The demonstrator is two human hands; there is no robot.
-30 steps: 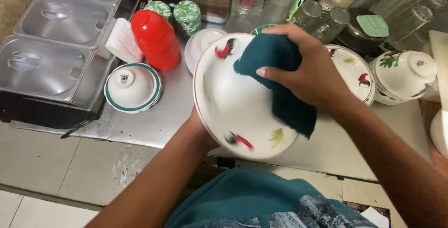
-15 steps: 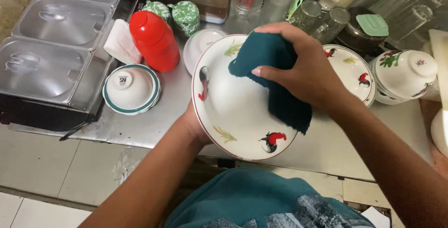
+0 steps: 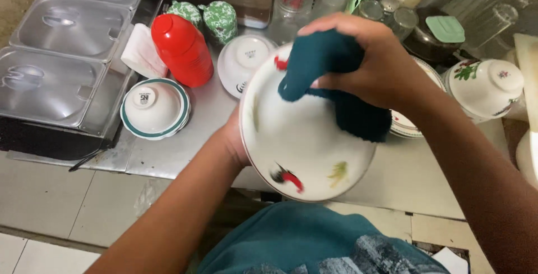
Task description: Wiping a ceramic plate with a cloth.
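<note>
Your left hand (image 3: 232, 142) grips the bowl (image 3: 302, 145) by its rim, tilted toward you, so your right hand (image 3: 372, 66), clenched on the cloth (image 3: 336, 83), reaches inside.

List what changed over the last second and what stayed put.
The white bowl was turned in the left hand: its red rooster mark went from the left rim round to the bottom. The right hand slid the teal cloth up toward the top rim. Both grips held; the red container and upturned bowls stayed put.
</note>
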